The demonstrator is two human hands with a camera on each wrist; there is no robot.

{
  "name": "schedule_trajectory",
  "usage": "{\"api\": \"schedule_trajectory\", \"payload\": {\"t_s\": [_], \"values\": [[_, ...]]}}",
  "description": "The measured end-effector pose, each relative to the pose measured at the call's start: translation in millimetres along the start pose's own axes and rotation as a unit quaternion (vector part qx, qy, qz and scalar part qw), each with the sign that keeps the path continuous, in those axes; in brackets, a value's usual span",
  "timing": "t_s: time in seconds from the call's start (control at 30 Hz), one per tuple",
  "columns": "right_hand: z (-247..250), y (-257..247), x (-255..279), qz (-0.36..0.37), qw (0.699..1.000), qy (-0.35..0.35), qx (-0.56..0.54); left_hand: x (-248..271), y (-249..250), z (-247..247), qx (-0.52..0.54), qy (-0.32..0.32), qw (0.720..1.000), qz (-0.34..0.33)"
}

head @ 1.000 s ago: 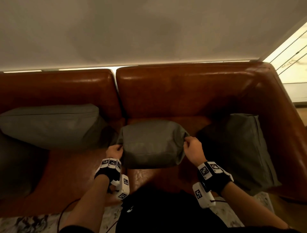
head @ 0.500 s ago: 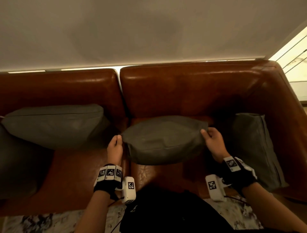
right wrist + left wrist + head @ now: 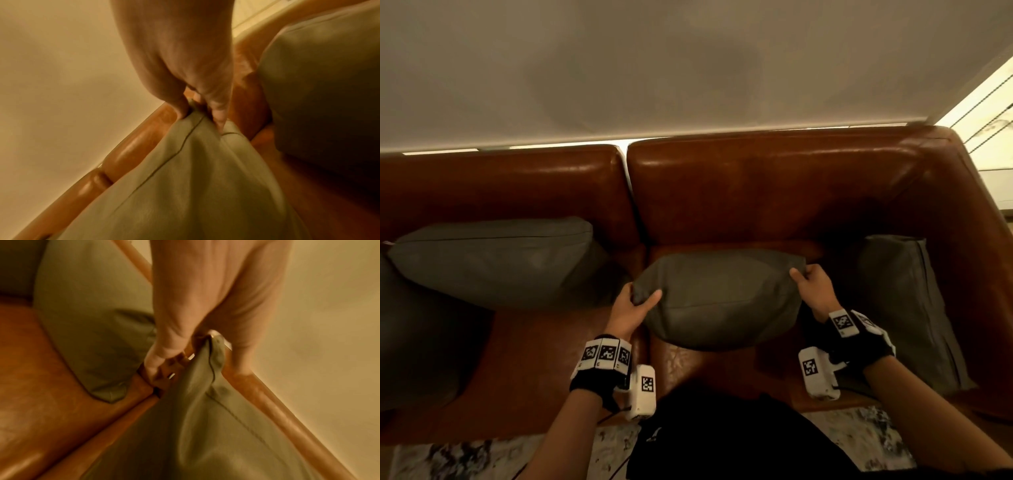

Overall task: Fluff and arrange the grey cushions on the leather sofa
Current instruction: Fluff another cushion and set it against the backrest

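The middle grey cushion (image 3: pixel 722 298) lies on the right seat of the brown leather sofa (image 3: pixel 774 192), just in front of the backrest, held at both ends. The left hand (image 3: pixel 631 308) pinches its left corner, thumb on top and fingers curled under; the right hand (image 3: pixel 813 286) grips the right corner, fingers bunched tight on the seam. To fluff it well, both hands should probably push the ends inward together, then draw them apart, so the filling spreads evenly rather than clumping at one side. Keeping the grips on the corners, not the flat faces, avoids denting the front. When plump, it likely wants standing upright against the backrest, between the left cushion (image 3: pixel 493 260) leaning there and the right cushion (image 3: pixel 900 308) propped against the armrest.
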State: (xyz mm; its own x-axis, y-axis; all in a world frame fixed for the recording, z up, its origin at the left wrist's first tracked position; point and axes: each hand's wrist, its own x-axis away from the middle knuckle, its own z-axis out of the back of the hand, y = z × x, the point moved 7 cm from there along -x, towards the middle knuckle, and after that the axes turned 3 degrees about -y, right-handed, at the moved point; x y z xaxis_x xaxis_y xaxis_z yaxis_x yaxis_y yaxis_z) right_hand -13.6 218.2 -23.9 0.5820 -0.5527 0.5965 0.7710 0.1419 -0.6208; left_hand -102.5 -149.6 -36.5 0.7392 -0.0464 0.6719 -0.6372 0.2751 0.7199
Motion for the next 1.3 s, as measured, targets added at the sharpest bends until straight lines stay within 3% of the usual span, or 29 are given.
{"api": "schedule_trajectory", "payload": {"t_s": [0.07, 0.23, 0.37, 0.5, 0.63, 0.73, 0.83, 0.97, 1.03, 1.07, 1.1, 1.17, 1.23, 1.3], "values": [[-2, -11, 3, 0.019, 1.0, 0.008, 0.011, -1, -4, 13, -0.056, 0.061, 0.996, -0.019], [24, -35, 13, 0.067, 0.997, 0.011, 0.027, -6, -4, 19, 0.093, 0.101, 0.99, -0.015], [26, -59, 37, 0.103, 0.995, -0.011, 0.011, -9, 15, 20, -0.068, 0.136, 0.987, -0.053], [21, -56, 45, 0.062, 0.995, -0.071, 0.026, -6, 7, 12, -0.136, 0.148, 0.979, -0.041], [30, -25, 41, 0.014, 0.99, -0.01, 0.139, -5, -2, -3, -0.184, 0.123, 0.974, -0.042], [21, -39, 57, 0.044, 0.973, 0.035, 0.223, 0, 13, -11, -0.234, 0.133, 0.962, -0.055], [-5, -85, 94, 0.134, 0.952, 0.021, 0.273, 7, 25, -15, -0.279, 0.089, 0.955, -0.052], [-53, -152, 168, 0.287, 0.892, -0.004, 0.35, 14, 23, -39, -0.317, -0.064, 0.941, -0.102], [-81, -168, 189, 0.343, 0.888, -0.065, 0.299, 18, 17, -33, -0.146, -0.086, 0.985, -0.016], [-98, -170, 191, 0.35, 0.893, -0.129, 0.252, 21, 10, -33, -0.045, -0.108, 0.992, 0.037], [-119, -164, 187, 0.343, 0.889, -0.209, 0.221, 26, 8, -36, 0.044, -0.135, 0.988, 0.062], [-158, -138, 171, 0.323, 0.846, -0.336, 0.259, 29, 6, -34, 0.159, -0.124, 0.978, 0.051], [-178, -98, 147, 0.289, 0.807, -0.39, 0.336, 26, 3, -30, 0.181, -0.064, 0.981, 0.02], [-179, -57, 120, 0.256, 0.791, -0.411, 0.373, 17, -2, -20, 0.052, 0.0, 0.999, -0.006]]}}
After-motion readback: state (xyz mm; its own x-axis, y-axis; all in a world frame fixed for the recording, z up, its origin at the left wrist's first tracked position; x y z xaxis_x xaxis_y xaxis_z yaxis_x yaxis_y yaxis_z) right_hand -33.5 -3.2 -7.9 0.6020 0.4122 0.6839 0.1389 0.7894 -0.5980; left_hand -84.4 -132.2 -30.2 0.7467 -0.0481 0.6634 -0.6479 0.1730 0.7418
